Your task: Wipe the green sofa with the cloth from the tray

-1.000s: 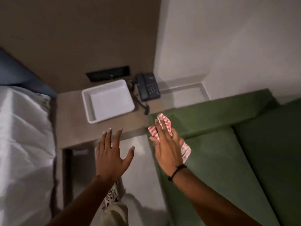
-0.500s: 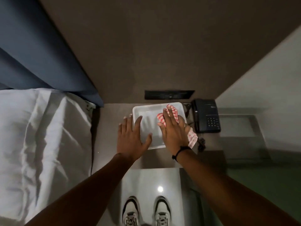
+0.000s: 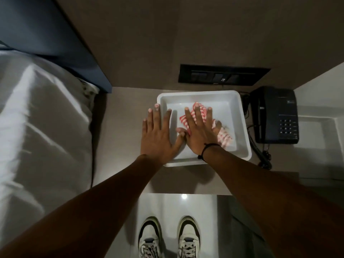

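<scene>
A red-and-white striped cloth (image 3: 226, 135) lies inside the white tray (image 3: 197, 93) on the brown bedside shelf (image 3: 124, 127). My right hand (image 3: 200, 131) rests flat on the cloth with fingers stretched out, the cloth bunched under palm and thumb and pressed toward the tray floor. Over the tray's left rim is my left hand (image 3: 158, 135), open with fingers apart and holding nothing, its thumb touching my right hand. The green sofa is not clearly in view.
A black telephone (image 3: 275, 114) with a coiled cord sits right of the tray. A black socket panel (image 3: 221, 76) is on the wall behind. The white bed (image 3: 42, 136) fills the left. My two shoes (image 3: 150, 237) stand on the pale floor below.
My view swung left from the green sofa to the shelf. My right hand carried the cloth off the sofa and into the tray; my left hand came along to the tray's left rim.
</scene>
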